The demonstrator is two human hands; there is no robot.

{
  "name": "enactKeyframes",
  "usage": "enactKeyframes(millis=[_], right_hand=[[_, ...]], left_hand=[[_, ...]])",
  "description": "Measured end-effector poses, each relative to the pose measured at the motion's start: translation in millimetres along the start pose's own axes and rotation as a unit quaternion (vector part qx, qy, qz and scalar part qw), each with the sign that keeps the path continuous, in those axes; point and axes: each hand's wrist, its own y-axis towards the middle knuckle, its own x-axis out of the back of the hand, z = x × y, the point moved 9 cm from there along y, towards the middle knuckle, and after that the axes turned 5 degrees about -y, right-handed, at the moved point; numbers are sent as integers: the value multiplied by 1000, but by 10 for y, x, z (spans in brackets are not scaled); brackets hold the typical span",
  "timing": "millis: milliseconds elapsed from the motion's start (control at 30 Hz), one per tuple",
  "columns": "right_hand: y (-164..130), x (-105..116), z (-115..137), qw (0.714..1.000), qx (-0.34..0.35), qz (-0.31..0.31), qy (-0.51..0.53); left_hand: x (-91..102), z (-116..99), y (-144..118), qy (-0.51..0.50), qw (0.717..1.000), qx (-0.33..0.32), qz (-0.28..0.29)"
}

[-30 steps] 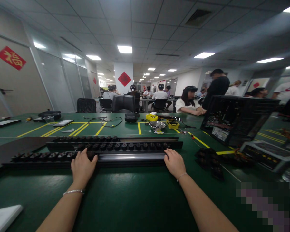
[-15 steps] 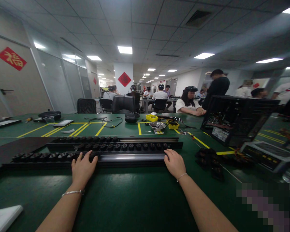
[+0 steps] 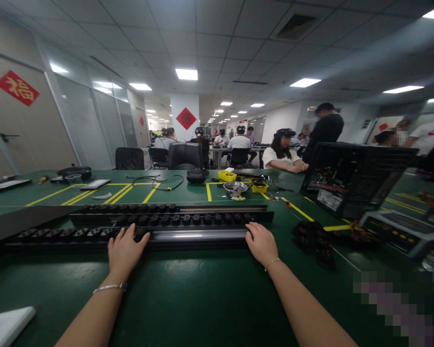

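Three long black rails lie side by side across the green table (image 3: 202,299), each carrying a row of small dark round caps. On the nearest rail (image 3: 198,237) the caps (image 3: 68,233) fill only the left portion; from about the left hand rightward a bare, shiny channel shows as far as the right hand. The middle rail (image 3: 188,218) carries caps along nearly its full length, while the far rail (image 3: 220,209) is filled on its left part and bare on its right. The left hand (image 3: 125,251) rests palm-down on the near rail at the end of the filled row, fingers spread and extended over the last caps, not clenched; whether a cap sits under the fingertips cannot be told. The right hand (image 3: 262,243) lies at the right end of the same rail, fingers curled forward onto it, and it cannot be told whether they grip anything. A loose heap of dark parts (image 3: 313,238) lies on the table just right of the rails. Judged from this layout, the work is partly done: one rail looks complete, and the near and far rails each show an unfilled stretch. An open computer case (image 3: 354,178) stands further right, and other people sit at tables beyond.
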Motion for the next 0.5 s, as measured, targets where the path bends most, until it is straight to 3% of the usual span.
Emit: enactKeyframes(millis=[500], right_hand=[[-4,14,9,1000,-4,5,4]], left_hand=[[-29,-80,-44,29,998,-52,24]])
